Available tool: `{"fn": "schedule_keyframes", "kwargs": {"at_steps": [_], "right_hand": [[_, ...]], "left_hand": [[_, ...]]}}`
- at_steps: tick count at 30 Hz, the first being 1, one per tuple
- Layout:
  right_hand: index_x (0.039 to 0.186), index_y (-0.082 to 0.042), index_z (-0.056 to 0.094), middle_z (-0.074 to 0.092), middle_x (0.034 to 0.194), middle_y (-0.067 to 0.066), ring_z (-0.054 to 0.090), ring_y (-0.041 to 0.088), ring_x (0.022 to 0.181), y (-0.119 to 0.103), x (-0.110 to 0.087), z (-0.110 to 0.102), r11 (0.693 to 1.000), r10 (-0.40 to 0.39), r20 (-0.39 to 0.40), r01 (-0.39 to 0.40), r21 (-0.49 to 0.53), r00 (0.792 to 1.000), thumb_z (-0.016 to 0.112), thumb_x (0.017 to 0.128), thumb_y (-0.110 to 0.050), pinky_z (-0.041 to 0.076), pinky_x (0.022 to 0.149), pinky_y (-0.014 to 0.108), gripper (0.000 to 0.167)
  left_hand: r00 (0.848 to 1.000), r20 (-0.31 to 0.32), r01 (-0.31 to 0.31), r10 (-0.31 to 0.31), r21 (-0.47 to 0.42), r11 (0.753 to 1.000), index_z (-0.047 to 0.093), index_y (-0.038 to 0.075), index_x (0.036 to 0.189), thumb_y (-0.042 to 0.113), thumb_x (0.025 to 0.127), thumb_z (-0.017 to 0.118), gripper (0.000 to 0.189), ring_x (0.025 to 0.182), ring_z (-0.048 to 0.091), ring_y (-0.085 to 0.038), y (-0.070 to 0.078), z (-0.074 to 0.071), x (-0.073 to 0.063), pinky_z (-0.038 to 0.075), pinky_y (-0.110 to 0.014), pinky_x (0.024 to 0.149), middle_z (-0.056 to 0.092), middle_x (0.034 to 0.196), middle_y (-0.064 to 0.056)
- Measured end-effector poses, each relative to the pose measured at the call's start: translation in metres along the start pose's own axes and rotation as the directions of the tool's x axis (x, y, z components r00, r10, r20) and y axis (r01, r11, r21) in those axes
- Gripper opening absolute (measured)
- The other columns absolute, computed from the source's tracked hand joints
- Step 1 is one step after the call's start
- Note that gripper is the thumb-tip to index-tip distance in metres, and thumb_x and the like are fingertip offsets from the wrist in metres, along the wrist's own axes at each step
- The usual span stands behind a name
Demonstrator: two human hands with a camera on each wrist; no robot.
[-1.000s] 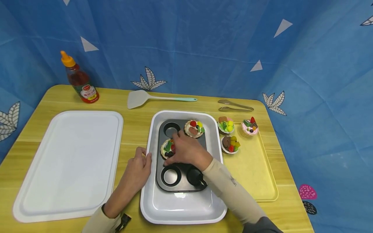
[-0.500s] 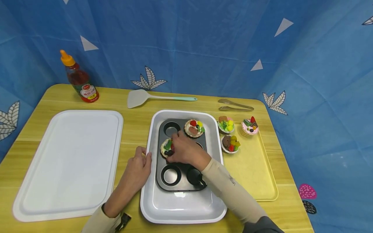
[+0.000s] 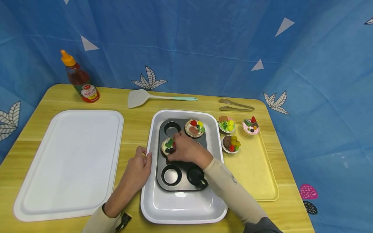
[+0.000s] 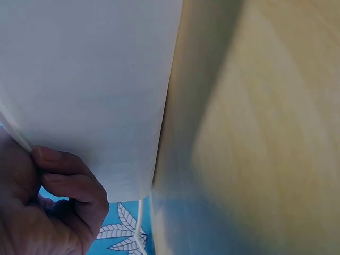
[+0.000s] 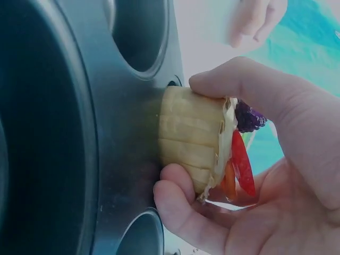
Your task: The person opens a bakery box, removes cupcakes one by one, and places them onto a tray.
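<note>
In the head view a dark muffin tin (image 3: pixel 168 161) lies inside a deep white tray (image 3: pixel 183 212). My right hand (image 3: pixel 187 150) pinches a small fruit tart (image 3: pixel 167 147) between thumb and fingers at the tin's middle left cup. The tart's pale, ribbed side (image 5: pixel 188 133) shows fully in the right wrist view, against the tin's surface, with red and dark purple topping facing my palm. Another fruit tart (image 3: pixel 194 128) sits in the upper right cup. My left hand (image 3: pixel 137 170) holds the tray's left rim, its fingers curled against the wall in the left wrist view.
A yellow tray (image 3: pixel 253 174) at right bears several toy cupcakes, including a pink one (image 3: pixel 250 127). A white board-like tray (image 3: pixel 70 161) lies left. Along the back are a red sauce bottle (image 3: pixel 84 84), a white spatula (image 3: pixel 140 98) and metal tongs (image 3: pixel 236 105).
My right thumb and fingers have drawn closer together round the tart, which has shifted very slightly. My left hand stays at the tray rim.
</note>
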State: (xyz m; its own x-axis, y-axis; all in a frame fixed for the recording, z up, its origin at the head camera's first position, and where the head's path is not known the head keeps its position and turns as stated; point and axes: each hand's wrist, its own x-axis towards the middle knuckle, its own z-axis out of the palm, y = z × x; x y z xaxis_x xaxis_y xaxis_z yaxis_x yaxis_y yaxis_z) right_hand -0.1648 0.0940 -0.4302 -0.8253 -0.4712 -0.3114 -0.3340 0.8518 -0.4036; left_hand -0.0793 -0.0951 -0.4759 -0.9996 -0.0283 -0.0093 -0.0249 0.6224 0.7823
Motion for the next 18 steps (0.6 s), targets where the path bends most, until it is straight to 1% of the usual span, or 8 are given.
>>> {"fn": "schedule_keyframes", "kwargs": {"at_steps": [3,5,10,15,18], "right_hand": [[0.128,0.003,0.052,0.051,0.112,0.011,0.055,0.021,0.09,0.002,-0.001,-0.001,0.999,0.01,0.003,-0.01,0.039,1.0,0.078,0.077,-0.035,0.05,0.078,0.034,0.068],[0.129,0.004,0.051,0.051,0.114,0.013,0.055,0.022,0.092,0.002,-0.002,-0.002,0.999,0.009,-0.004,-0.009,0.041,1.0,0.078,0.077,-0.035,0.05,0.08,0.035,0.07],[0.132,0.008,0.049,0.05,0.12,0.015,0.054,0.023,0.098,0.001,-0.008,-0.008,0.999,0.022,-0.047,-0.02,0.048,0.999,0.079,0.077,-0.034,0.05,0.086,0.036,0.075],[0.129,0.006,0.051,0.05,0.118,0.015,0.052,0.024,0.1,0.001,-0.015,-0.016,0.998,0.032,-0.093,-0.028,0.047,0.995,0.08,0.076,-0.034,0.05,0.087,0.036,0.073],[0.131,0.006,0.05,0.049,0.122,0.016,0.053,0.025,0.1,0.002,-0.02,-0.023,0.997,0.052,-0.1,-0.046,0.065,0.994,0.08,0.076,-0.035,0.05,0.087,0.038,0.074]], "left_hand": [[1.0,0.001,0.003,-0.003,0.001,1.0,0.049,0.0,0.11,0.019,0.104,0.048,0.02,0.045,0.046,-0.015,0.0,0.0,0.0,0.038,-0.031,0.043,0.046,0.054,0.001],[1.0,0.003,0.007,-0.007,-0.001,1.0,0.049,0.0,0.11,0.019,0.104,0.048,0.02,0.045,0.046,-0.015,0.0,0.0,0.0,0.038,-0.031,0.043,0.046,0.054,0.0],[1.0,0.009,0.013,-0.013,-0.005,1.0,0.049,0.0,0.109,0.019,0.104,0.049,0.02,0.045,0.046,-0.015,0.001,0.0,0.0,0.038,-0.03,0.044,0.046,0.054,0.0],[1.0,0.009,0.009,-0.009,-0.006,1.0,0.049,0.0,0.109,0.019,0.104,0.049,0.019,0.046,0.046,-0.015,0.001,-0.001,0.0,0.039,-0.03,0.044,0.045,0.054,0.0],[1.0,0.018,0.016,-0.016,-0.014,1.0,0.048,0.0,0.11,0.02,0.105,0.048,0.02,0.046,0.048,-0.015,0.0,-0.001,0.0,0.04,-0.03,0.044,0.046,0.054,0.0]]}}
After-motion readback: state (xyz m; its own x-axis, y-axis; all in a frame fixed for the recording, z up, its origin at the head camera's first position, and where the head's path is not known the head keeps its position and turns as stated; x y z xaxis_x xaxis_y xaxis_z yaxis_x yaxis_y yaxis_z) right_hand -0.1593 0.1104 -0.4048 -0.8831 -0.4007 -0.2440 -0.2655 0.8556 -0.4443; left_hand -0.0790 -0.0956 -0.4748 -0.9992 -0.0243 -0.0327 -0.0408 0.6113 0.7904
